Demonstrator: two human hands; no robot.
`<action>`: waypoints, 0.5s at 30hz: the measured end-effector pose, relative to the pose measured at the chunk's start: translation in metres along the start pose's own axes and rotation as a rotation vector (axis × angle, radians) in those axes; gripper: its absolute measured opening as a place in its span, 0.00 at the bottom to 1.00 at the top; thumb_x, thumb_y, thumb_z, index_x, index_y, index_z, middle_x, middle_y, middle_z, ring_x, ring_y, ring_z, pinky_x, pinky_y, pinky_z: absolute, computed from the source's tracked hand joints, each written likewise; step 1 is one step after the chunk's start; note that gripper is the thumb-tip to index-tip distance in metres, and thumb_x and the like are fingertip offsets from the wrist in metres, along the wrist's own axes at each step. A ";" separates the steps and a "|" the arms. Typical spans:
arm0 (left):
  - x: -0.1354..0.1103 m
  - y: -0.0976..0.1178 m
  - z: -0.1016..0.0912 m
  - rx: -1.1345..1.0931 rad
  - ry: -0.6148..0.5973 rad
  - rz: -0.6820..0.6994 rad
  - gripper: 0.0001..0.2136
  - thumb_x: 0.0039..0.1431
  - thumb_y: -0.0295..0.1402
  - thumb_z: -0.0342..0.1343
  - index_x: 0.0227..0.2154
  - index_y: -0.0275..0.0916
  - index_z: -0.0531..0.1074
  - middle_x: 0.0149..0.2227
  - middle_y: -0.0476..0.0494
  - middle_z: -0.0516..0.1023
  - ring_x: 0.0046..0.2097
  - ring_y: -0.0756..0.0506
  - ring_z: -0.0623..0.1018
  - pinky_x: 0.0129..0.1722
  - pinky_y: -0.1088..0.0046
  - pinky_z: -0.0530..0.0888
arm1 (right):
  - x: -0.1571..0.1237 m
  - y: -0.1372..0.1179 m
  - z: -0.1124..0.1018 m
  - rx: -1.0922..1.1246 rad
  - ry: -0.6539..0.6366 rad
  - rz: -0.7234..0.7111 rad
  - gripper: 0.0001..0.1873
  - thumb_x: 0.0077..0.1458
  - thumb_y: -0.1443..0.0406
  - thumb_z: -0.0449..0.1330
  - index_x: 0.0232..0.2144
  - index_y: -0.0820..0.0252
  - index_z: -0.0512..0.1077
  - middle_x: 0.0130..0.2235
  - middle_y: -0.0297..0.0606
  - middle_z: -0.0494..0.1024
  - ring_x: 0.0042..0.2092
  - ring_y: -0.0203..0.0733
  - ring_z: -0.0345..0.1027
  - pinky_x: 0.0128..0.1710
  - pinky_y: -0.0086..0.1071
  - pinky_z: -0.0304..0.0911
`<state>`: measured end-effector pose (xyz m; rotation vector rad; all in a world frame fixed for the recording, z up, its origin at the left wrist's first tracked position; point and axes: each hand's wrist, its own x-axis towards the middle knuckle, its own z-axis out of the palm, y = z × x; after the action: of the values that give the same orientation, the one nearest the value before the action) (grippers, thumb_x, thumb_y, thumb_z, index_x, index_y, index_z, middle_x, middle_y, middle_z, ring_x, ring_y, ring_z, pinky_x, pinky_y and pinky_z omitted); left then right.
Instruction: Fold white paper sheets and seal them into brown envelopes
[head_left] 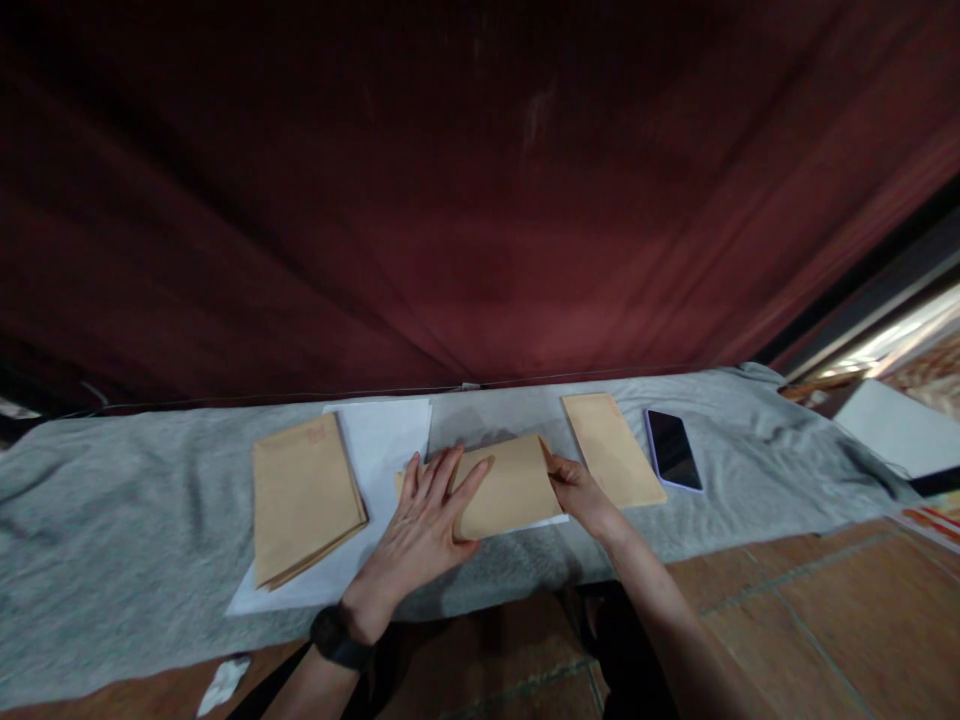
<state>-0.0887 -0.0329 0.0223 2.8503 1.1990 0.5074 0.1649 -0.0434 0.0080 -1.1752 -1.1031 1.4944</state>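
Note:
In the head view a brown paper envelope (502, 490) lies in the middle of the grey cloth. My left hand (424, 515) rests on its left end with fingers spread flat and a dark watch on the wrist. At the right end, my right hand (576, 490) pinches the envelope's edge, its fingertips partly hidden behind the paper. A strip of white paper (555, 521) shows along the near edge of the envelope. Just right of my right hand lies another brown envelope (613, 450) with faint red print.
On the left, a stack of brown envelopes (304, 500) sits on white sheets (390, 440). A phone (673, 450) lies far right on the grey cloth (757, 460). Dark red fabric (480, 250) rises behind. Below is a tiled floor (825, 610) with a crumpled white scrap (223, 685).

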 end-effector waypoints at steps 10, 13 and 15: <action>0.001 0.004 0.010 0.038 0.014 -0.027 0.47 0.52 0.36 0.63 0.71 0.42 0.44 0.67 0.32 0.58 0.68 0.33 0.59 0.68 0.43 0.46 | -0.013 -0.007 -0.027 -0.120 0.417 -0.270 0.13 0.53 0.55 0.61 0.37 0.56 0.77 0.37 0.39 0.80 0.35 0.41 0.72 0.38 0.34 0.68; 0.000 0.008 0.012 0.038 0.007 0.026 0.45 0.53 0.35 0.63 0.70 0.44 0.45 0.66 0.33 0.59 0.68 0.33 0.59 0.68 0.42 0.47 | -0.022 -0.007 -0.026 -0.082 0.066 -0.040 0.14 0.50 0.55 0.64 0.34 0.57 0.79 0.31 0.35 0.80 0.33 0.40 0.71 0.36 0.32 0.67; -0.003 0.010 0.013 0.038 -0.015 0.076 0.44 0.53 0.33 0.63 0.70 0.46 0.47 0.65 0.35 0.61 0.67 0.33 0.60 0.68 0.42 0.48 | -0.029 -0.004 -0.026 -0.079 -0.123 0.078 0.14 0.49 0.55 0.66 0.35 0.57 0.80 0.29 0.33 0.80 0.31 0.38 0.70 0.33 0.30 0.65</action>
<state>-0.0799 -0.0404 0.0099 2.9356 1.1145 0.4688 0.1946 -0.0679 0.0129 -1.2054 -1.2210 1.6136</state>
